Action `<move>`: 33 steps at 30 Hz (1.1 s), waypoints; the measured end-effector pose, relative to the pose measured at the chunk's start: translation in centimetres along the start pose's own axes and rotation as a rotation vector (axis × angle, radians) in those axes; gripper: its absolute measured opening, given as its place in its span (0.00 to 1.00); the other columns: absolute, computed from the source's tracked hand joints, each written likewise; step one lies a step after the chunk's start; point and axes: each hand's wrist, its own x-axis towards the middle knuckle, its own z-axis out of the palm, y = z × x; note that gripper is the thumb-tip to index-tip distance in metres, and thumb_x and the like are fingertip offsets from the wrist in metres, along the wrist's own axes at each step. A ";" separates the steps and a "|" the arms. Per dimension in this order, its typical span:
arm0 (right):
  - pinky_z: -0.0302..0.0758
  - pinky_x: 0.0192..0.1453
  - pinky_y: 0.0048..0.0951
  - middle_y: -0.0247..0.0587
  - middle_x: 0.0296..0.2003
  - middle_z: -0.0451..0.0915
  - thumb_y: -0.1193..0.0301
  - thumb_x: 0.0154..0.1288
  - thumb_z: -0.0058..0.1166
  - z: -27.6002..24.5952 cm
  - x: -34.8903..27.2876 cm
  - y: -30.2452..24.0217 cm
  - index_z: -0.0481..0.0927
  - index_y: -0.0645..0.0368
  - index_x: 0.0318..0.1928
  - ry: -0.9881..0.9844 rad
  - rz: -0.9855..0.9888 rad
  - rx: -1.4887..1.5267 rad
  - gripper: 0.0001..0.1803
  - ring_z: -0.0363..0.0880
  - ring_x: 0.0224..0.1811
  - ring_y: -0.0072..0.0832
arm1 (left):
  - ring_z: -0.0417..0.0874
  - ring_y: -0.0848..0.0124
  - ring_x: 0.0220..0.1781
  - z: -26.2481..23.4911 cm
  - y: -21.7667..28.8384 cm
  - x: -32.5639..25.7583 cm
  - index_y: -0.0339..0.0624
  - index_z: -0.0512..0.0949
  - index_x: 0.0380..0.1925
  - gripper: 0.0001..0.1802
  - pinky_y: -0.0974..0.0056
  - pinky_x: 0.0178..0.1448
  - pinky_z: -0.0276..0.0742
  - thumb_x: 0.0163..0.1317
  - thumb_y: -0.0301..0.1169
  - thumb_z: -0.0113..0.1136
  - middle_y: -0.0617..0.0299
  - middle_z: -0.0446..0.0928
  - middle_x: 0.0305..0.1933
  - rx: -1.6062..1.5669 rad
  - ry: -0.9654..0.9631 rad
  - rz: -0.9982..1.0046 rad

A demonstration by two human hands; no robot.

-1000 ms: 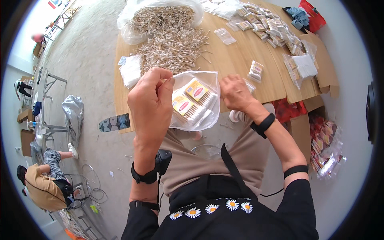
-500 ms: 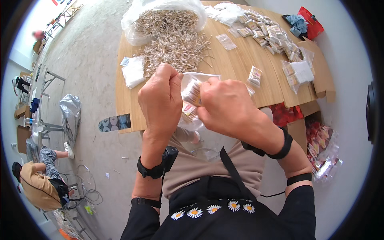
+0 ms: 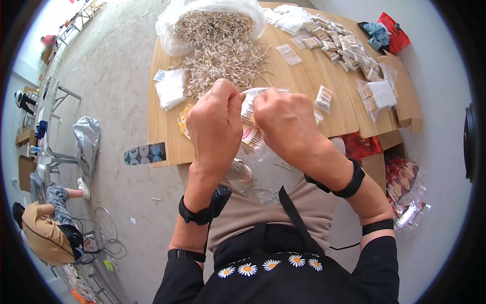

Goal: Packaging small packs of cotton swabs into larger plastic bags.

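clear bag point(image 3: 263, 151) — hanging, partly hidden | yellow-labelled swab packs point(image 3: 248, 135) — inside, slanted

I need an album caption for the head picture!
Left hand and right hand close together on a clear bag of swab packs, loose swabs heaped on the table.

My table point(image 3: 306, 76): light wood, before me.
Far left: a swab sack point(image 3: 166, 38), clear, full of cotton swabs point(image 3: 215, 26); more loose swabs point(image 3: 223, 63) heaped on my side.
Near left: stacked white bags point(image 3: 171, 90); yellow printed pieces point(image 3: 183, 121), partly hidden from me.
Middle: one flat clear bag point(image 3: 289, 54).
Near right: a single pack point(image 3: 323, 99).
Far right: piled swab packs point(image 3: 349, 48), white plastic point(image 3: 284, 19) beside them.
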 end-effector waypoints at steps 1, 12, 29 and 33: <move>0.79 0.33 0.32 0.43 0.27 0.83 0.75 0.49 0.61 0.6 0.1 0.2 0.86 0.56 0.26 0.015 -0.046 -0.010 0.03 0.86 0.35 0.35 | 0.68 0.75 0.24 0.1 0.2 0.0 0.34 0.75 0.29 0.06 0.67 0.30 0.69 0.65 0.23 0.61 0.59 0.71 0.21 0.008 -0.011 0.012; 0.79 0.32 0.31 0.41 0.30 0.84 0.73 0.47 0.62 3.0 0.5 -0.8 0.85 0.56 0.27 -0.038 -0.073 -0.070 0.04 0.86 0.36 0.34 | 0.70 0.66 0.22 0.3 0.9 -0.4 0.35 0.74 0.29 0.06 0.63 0.30 0.70 0.64 0.22 0.62 0.53 0.72 0.21 -0.047 -0.028 -0.033; 0.72 0.57 0.42 0.41 0.63 0.72 0.73 0.46 0.67 15.2 -11.7 16.9 0.81 0.52 0.47 -0.112 0.044 -0.140 0.22 0.75 0.56 0.38 | 0.65 0.75 0.23 -0.6 1.2 -0.1 0.34 0.74 0.28 0.07 0.67 0.29 0.66 0.65 0.21 0.62 0.60 0.69 0.20 0.009 -0.046 -0.037; 0.73 0.56 0.41 0.42 0.59 0.75 0.74 0.46 0.65 14.0 -10.6 16.8 0.81 0.54 0.44 -0.200 0.055 -0.105 0.20 0.76 0.55 0.39 | 0.66 0.75 0.23 -0.4 1.5 -0.2 0.34 0.75 0.29 0.06 0.67 0.29 0.66 0.64 0.21 0.62 0.60 0.69 0.20 0.000 -0.050 -0.059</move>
